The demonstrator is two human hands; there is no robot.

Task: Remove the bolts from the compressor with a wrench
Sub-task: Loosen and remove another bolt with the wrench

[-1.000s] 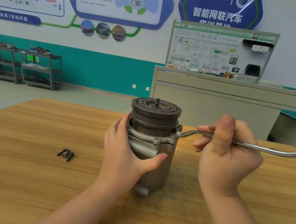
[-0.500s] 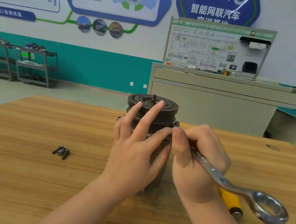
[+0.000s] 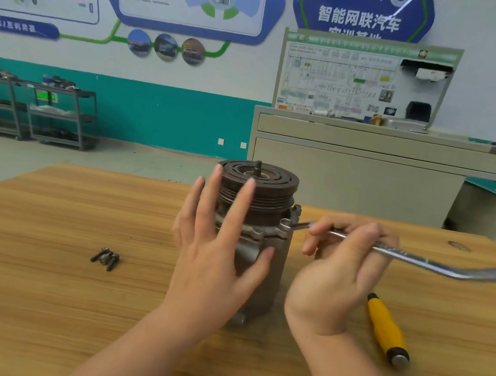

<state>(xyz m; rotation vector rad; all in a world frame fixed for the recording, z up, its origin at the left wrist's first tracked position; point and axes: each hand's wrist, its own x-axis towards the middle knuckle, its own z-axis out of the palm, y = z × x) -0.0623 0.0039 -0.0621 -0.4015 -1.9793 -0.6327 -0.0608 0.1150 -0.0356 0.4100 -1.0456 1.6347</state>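
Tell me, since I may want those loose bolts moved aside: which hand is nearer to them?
Left. The left hand is at the compressor, just right of the loose bolts; the right hand grips the wrench beyond it.

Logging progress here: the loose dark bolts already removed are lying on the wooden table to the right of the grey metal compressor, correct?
Not quite. The head view shows the loose dark bolts on the wooden table to the left of the grey metal compressor, not the right. A yellow-handled tool lies on the right.
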